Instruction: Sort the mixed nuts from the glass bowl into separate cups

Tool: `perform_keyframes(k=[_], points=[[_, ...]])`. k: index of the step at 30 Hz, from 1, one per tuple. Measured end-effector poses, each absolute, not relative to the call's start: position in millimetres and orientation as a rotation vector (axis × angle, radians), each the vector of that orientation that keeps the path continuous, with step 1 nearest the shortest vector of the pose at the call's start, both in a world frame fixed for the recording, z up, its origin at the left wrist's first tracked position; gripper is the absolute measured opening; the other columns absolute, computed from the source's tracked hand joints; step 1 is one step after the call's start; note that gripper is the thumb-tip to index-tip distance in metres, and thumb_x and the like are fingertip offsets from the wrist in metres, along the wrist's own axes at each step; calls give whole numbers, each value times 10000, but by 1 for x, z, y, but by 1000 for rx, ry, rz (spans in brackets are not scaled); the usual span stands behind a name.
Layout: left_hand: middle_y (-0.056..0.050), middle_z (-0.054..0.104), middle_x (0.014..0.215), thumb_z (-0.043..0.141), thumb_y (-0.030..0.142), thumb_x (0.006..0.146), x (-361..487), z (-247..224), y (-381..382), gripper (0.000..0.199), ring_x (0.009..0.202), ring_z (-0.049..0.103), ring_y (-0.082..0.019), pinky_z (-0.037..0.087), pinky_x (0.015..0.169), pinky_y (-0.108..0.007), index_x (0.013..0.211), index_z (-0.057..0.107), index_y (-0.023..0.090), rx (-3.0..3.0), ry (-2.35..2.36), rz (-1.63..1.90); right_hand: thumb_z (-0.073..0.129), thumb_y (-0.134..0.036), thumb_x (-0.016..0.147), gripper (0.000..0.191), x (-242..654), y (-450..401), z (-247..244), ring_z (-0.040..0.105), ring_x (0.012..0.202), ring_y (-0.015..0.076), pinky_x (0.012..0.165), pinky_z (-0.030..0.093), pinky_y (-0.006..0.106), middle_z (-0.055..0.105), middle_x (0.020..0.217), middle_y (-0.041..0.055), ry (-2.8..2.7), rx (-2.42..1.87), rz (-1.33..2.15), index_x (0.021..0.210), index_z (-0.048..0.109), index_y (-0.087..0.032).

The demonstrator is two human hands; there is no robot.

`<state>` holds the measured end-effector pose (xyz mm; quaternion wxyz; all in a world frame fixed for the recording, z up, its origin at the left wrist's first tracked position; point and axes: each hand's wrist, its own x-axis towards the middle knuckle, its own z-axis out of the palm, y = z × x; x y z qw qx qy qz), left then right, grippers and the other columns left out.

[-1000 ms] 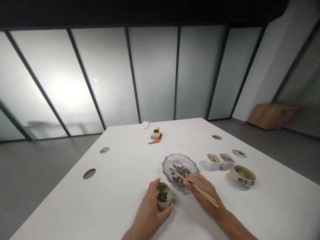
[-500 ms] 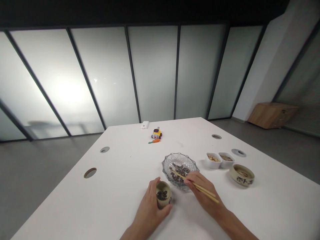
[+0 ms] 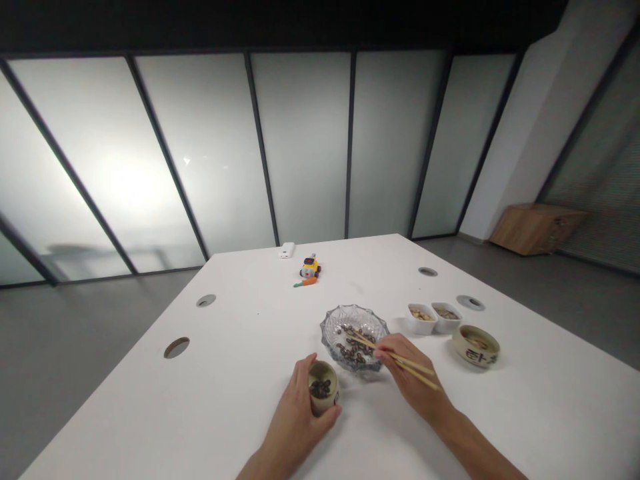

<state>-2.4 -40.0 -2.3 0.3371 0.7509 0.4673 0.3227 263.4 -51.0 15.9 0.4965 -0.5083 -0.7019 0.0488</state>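
My left hand [image 3: 299, 408] wraps round a small beige cup [image 3: 329, 402] standing on the table, with several dark beans [image 3: 320, 388] inside it. In my right hand [image 3: 413, 377] is a pair of wooden chopsticks [image 3: 400, 360]. Their tips reach down among the dark beans [image 3: 354, 353] in a clear glass bowl [image 3: 333, 319] with a scalloped rim. The bowl lies just beyond the cup and to its right. Whether a bean is pinched between the tips I cannot tell.
Right of the bowl stand two small white dishes [image 3: 420, 327] with contents, and a beige ceramic bowl [image 3: 475, 357] with dark lettering. Farther back on the white table [image 3: 240, 373] lie a toy vehicle [image 3: 310, 268], an orange carrot-shaped object [image 3: 307, 282] and a white box [image 3: 287, 251].
The chopstick tips have shifted slightly to the right and toward the far side within the glass bowl. The left hand stays on the cup. The whole view has turned a little.
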Motion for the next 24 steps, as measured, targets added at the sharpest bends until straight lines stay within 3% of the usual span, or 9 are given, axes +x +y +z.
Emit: perform_keyframes(k=[9,18,24], points=[[-159,550,1441,716,236,746,-3,-3,-40,790,1350,551,-324,394,1198,-521,1470,403,202,1957,1219,839,549,-359,1045,241,265,-49,16,686,817,169,760,573,260,697,883,28,-1731,-1182,189,907,712,-248],[-157,531,1457,714,233,754,-3,0,-41,796,1364,535,-315,386,1205,-500,1477,384,194,1951,1223,807,596,-393,1015,231,266,-53,25,693,797,189,716,569,291,721,861,34,-1572,-1206,30,877,713,-249],[-160,534,1460,728,242,748,-2,2,-40,812,1368,531,-316,375,1216,-489,1481,384,181,1940,1228,796,560,-456,1023,324,261,-60,40,711,760,194,651,585,270,727,817,44,-1421,-1177,281,843,703,-228]])
